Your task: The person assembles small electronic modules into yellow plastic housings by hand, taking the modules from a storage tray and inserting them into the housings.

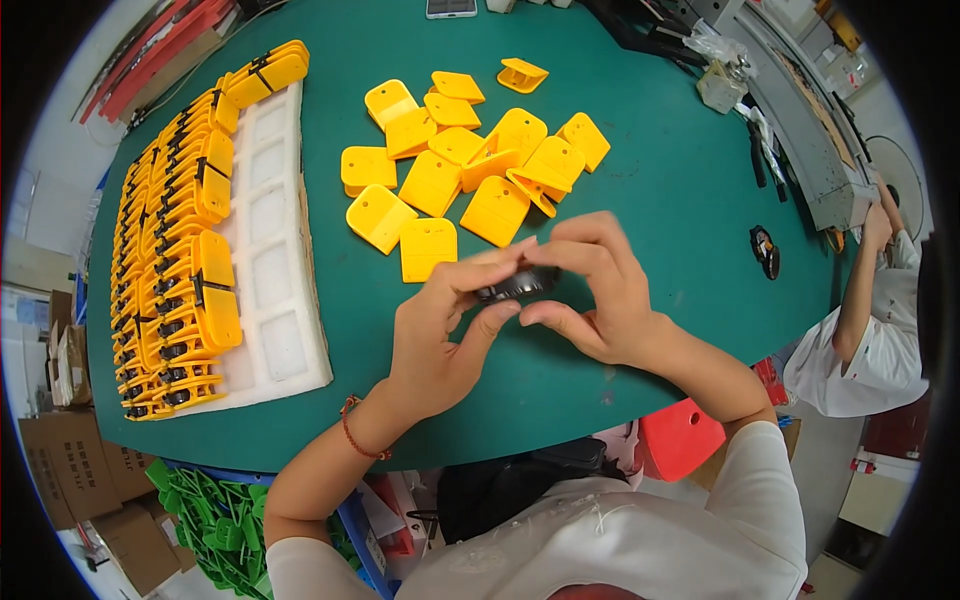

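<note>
Pinching a rounded black part [525, 286] between thumbs and fingertips, the left hand [440, 335] and right hand [605, 295] meet in a closed grip above the near side of a green surface [690, 240]. Just beyond lie loose folded yellow plastic pieces [497, 211]; leftward, black-strapped yellow bundles [219, 318] cover much of a white foam tray [306, 345].

A head-worn fisheye looks down on the green table [690, 200].
</note>
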The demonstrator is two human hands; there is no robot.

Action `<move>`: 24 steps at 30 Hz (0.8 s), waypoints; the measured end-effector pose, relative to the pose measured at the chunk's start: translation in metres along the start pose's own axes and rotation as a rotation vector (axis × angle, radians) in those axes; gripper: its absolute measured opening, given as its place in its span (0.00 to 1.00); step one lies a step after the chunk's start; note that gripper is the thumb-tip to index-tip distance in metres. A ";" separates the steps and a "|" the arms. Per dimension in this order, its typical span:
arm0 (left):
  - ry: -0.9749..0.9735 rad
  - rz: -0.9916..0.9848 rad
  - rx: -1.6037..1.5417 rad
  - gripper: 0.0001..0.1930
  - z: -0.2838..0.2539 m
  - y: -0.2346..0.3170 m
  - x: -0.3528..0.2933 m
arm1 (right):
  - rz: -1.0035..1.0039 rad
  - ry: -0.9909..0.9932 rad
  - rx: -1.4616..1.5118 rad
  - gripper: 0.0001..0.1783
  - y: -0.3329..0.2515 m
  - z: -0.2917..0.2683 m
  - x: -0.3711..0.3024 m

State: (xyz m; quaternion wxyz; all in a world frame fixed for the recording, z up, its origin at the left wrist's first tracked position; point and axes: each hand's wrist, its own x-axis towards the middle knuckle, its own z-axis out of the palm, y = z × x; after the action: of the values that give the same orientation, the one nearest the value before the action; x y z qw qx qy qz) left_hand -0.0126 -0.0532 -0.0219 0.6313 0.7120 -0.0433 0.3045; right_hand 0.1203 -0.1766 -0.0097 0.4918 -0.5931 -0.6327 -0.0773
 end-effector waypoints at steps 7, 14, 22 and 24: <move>-0.068 0.157 0.347 0.16 -0.004 0.003 0.003 | -0.159 -0.172 -0.148 0.16 0.004 -0.003 0.004; -0.079 0.183 0.354 0.20 0.001 0.008 0.001 | -0.244 -0.153 -0.112 0.15 0.001 0.001 0.002; -0.104 0.163 0.356 0.22 0.000 0.013 -0.002 | -0.269 -0.109 -0.065 0.16 0.001 0.003 -0.002; -0.110 0.166 0.352 0.22 -0.001 0.013 -0.002 | -0.277 -0.108 -0.063 0.16 0.001 0.003 -0.002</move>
State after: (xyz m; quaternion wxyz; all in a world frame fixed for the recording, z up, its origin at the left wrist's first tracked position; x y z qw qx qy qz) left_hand -0.0200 -0.0557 -0.0114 0.4663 0.8210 -0.0822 0.3190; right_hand 0.1194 -0.1757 -0.0137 0.4227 -0.5187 -0.7313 -0.1321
